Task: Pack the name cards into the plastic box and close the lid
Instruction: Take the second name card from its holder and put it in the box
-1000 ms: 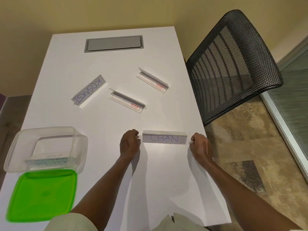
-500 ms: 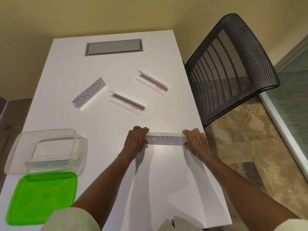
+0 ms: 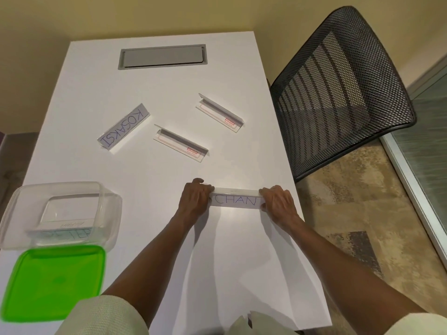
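The CHAN name card (image 3: 235, 200) stands near the table's right front, gripped at its left end by my left hand (image 3: 195, 199) and at its right end by my right hand (image 3: 278, 202). The clear plastic box (image 3: 60, 213) sits open at the front left with a PETER card (image 3: 66, 234) inside. Its green lid (image 3: 52, 281) lies flat just in front of it. Farther back lie the KOSAKSI card (image 3: 123, 126) and two more card holders, one in the middle (image 3: 181, 143) and one to the right (image 3: 220, 112).
The white table (image 3: 157, 93) has a grey cable hatch (image 3: 162, 56) at the far end. A black mesh chair (image 3: 338, 88) stands close to the table's right edge. Patterned carpet and a glass partition lie beyond it.
Both hands have closed in from beside the CHAN card onto its two ends and now grip it. The other cards, box and lid have stayed put.
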Demonstrator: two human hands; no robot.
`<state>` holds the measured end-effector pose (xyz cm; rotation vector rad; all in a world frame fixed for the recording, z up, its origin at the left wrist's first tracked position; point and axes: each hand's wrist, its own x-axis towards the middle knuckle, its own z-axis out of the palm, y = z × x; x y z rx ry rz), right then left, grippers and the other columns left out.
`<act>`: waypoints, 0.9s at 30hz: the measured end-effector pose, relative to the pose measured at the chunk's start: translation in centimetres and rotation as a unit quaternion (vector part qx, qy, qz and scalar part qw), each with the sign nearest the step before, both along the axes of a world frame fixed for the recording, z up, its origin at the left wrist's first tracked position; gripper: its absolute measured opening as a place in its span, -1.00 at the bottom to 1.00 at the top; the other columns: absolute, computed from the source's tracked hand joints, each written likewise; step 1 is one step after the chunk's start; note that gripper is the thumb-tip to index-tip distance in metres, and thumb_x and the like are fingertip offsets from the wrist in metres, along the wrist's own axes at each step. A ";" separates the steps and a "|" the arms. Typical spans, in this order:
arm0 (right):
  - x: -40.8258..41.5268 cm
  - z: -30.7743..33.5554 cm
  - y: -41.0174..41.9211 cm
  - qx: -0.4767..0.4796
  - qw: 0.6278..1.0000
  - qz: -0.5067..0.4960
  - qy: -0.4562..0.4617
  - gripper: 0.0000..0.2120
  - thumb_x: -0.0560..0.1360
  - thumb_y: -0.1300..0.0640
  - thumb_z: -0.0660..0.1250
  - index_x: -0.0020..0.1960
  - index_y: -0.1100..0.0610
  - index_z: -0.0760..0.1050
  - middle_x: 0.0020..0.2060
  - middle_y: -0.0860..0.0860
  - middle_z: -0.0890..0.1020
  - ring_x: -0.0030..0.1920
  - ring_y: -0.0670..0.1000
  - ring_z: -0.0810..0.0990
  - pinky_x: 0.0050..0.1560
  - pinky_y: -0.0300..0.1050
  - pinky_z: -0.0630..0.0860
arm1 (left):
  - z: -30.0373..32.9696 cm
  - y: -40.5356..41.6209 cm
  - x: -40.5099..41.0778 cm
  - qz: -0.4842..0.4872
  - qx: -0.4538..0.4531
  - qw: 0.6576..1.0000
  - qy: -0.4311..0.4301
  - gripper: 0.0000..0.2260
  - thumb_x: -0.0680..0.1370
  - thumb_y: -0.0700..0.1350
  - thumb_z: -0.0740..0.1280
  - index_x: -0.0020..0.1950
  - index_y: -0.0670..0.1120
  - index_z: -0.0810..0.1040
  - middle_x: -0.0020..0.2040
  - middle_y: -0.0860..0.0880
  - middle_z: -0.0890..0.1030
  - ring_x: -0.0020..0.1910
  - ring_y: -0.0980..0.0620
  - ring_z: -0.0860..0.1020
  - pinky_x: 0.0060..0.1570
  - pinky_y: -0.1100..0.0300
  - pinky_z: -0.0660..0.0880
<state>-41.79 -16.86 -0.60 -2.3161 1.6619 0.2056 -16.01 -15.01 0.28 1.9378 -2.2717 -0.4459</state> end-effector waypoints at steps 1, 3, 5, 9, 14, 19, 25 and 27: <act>-0.1 0.0 0.0 -0.003 1.000 0.001 -0.003 -0.73 0.52 0.22 0.22 0.22 0.15 0.44 0.05 0.07 0.58 0.11 0.15 0.46 -0.02 -0.03 0.35 | 0.1 0.0 -0.1 -0.001 -0.005 1.000 0.000 -0.71 0.08 -0.39 0.57 -0.26 -0.19 0.69 -0.34 -0.22 0.67 -0.27 -0.22 0.68 -0.45 0.05 0.61; -0.1 0.0 0.1 -0.009 1.000 0.003 -0.003 -0.73 0.53 0.21 0.21 0.23 0.15 0.44 0.05 0.07 0.59 0.11 0.15 0.46 -0.02 -0.03 0.35 | 0.5 0.0 -0.3 0.003 -0.004 1.000 0.016 -0.73 0.09 -0.42 0.56 -0.28 -0.20 0.69 -0.35 -0.25 0.66 -0.31 -0.22 0.67 -0.46 0.03 0.60; -0.1 0.1 0.0 -0.010 1.000 0.001 -0.004 -0.73 0.54 0.20 0.21 0.22 0.14 0.45 0.04 0.06 0.60 0.10 0.14 0.47 -0.01 -0.03 0.35 | 0.4 -0.1 -0.4 0.015 0.013 0.999 0.038 -0.78 0.18 -0.42 0.52 -0.22 -0.23 0.70 -0.26 -0.30 0.67 -0.20 -0.25 0.67 -0.30 -0.01 0.62; -0.2 0.6 -0.1 -0.004 1.000 -0.009 -0.002 -0.76 0.53 0.20 0.22 0.17 0.13 0.49 -0.01 0.04 0.64 0.08 0.12 0.48 0.01 -0.04 0.36 | 0.0 -0.3 -0.3 0.051 0.044 0.996 0.053 -0.78 0.43 -0.31 0.37 0.05 -0.21 0.68 0.08 -0.35 0.62 0.15 -0.23 0.57 0.05 0.04 0.54; -0.2 1.9 -0.3 -0.011 1.000 -0.005 -0.009 -0.78 0.52 0.21 0.23 0.13 0.13 0.53 -0.03 0.04 0.65 0.08 0.09 0.45 0.02 -0.04 0.33 | 0.6 -0.3 0.2 0.080 0.083 0.992 0.057 -0.73 0.51 -0.22 0.30 0.19 -0.11 0.63 0.32 -0.28 0.47 0.23 -0.23 0.51 0.16 0.03 0.48; 0.6 3.8 -0.4 -0.017 0.998 -0.019 -0.055 -0.83 0.48 0.22 0.28 0.01 0.14 0.61 -0.17 0.10 0.63 0.00 0.10 0.43 -0.01 -0.01 0.39 | 2.1 -0.1 1.6 0.078 0.078 0.991 0.078 -0.72 0.53 -0.24 0.29 0.22 -0.12 0.61 0.29 -0.21 0.49 0.26 -0.16 0.49 0.18 0.09 0.45; 3.1 6.1 0.5 -0.047 0.996 -0.010 -0.074 -0.87 0.49 0.20 0.30 -0.04 0.14 0.61 -0.26 0.13 0.58 -0.13 0.12 0.43 -0.09 -0.01 0.44 | 4.4 0.9 4.5 0.053 0.052 0.993 0.089 -0.72 0.52 -0.28 0.31 0.23 -0.18 0.58 0.19 -0.23 0.51 0.16 -0.17 0.53 0.17 0.03 0.47; 4.2 6.8 0.9 -0.065 0.995 0.015 -0.068 -0.87 0.50 0.20 0.30 0.00 0.15 0.60 -0.23 0.12 0.63 -0.11 0.11 0.41 -0.16 -0.06 0.38 | 5.2 1.3 6.0 0.060 0.041 0.993 0.093 -0.72 0.52 -0.29 0.29 0.22 -0.19 0.59 0.16 -0.22 0.52 0.14 -0.15 0.53 0.16 0.01 0.47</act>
